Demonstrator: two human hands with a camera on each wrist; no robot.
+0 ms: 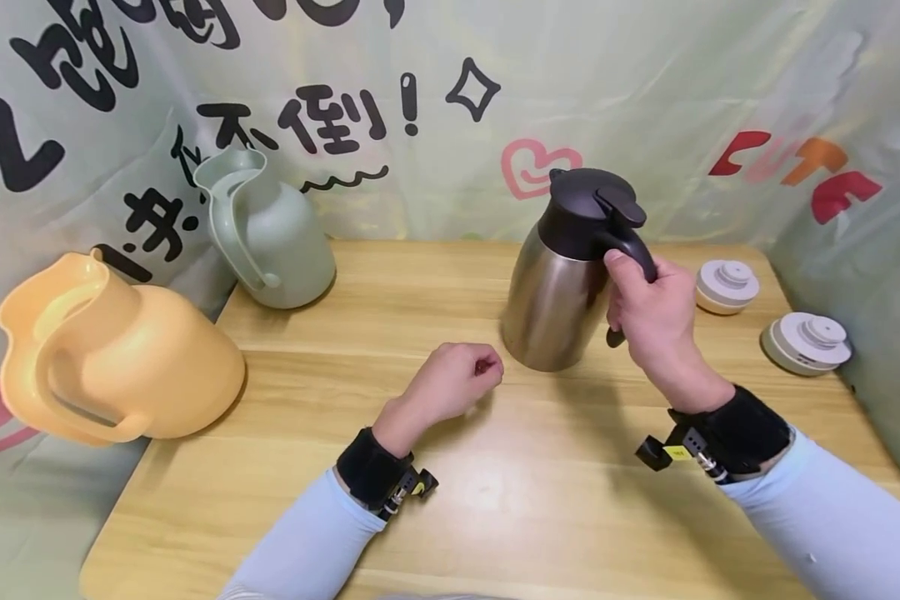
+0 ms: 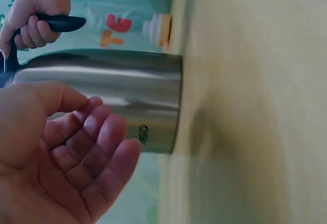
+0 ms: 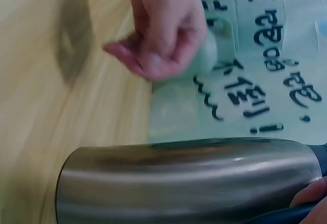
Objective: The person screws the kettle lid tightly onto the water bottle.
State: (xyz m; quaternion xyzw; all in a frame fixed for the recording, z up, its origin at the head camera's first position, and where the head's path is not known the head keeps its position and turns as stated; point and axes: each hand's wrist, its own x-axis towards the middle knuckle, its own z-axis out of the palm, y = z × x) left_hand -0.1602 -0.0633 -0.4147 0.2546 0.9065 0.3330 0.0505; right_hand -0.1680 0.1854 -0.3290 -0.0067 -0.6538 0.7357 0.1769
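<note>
A steel thermos jug (image 1: 551,304) with a black lid (image 1: 588,193) stands at the right of centre on the wooden table. My right hand (image 1: 656,312) grips its black handle, the thumb lying over the top; the left wrist view shows the curled fingers (image 2: 38,32) round it. My left hand (image 1: 453,379) hovers just left of the jug's base, fingers loosely curled and holding nothing. In the left wrist view its palm (image 2: 71,152) faces up before the steel body. The right wrist view has the left hand (image 3: 166,35) beyond the jug (image 3: 179,183).
On the left a yellow jug (image 1: 172,358) stands by the table edge, with a pale green jug (image 1: 292,242) behind it. Two round white lids (image 1: 727,283) sit at the right edge. A printed cloth (image 1: 630,75) encloses the back and sides of the table (image 1: 525,517).
</note>
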